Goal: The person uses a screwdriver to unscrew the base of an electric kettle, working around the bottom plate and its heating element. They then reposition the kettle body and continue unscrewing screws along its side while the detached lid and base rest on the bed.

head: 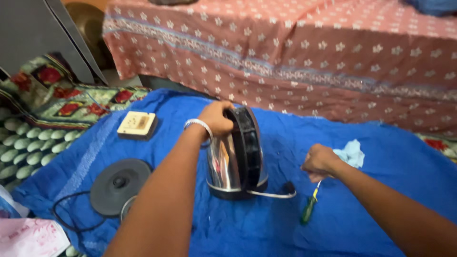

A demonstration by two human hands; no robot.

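A steel electric kettle (228, 164) with a black handle stands on a blue cloth (285, 223). My left hand (216, 118), a white bangle on its wrist, grips the kettle's top by the handle. My right hand (320, 162) is closed to the kettle's right, just above a green-handled screwdriver (309, 207) that lies on the cloth; I cannot tell if the fingers pinch anything. A white wire with a black end (281, 192) runs out from the kettle's base toward that hand. A light blue rag (351, 153) lies just behind my right hand.
The kettle's round black base (119, 186) with its black cord lies at the left on the cloth. A cream switch box (137, 124) sits behind it. A bed with a pink patterned sheet (304, 52) rises at the back. Patterned bedding (28, 138) lies at the left.
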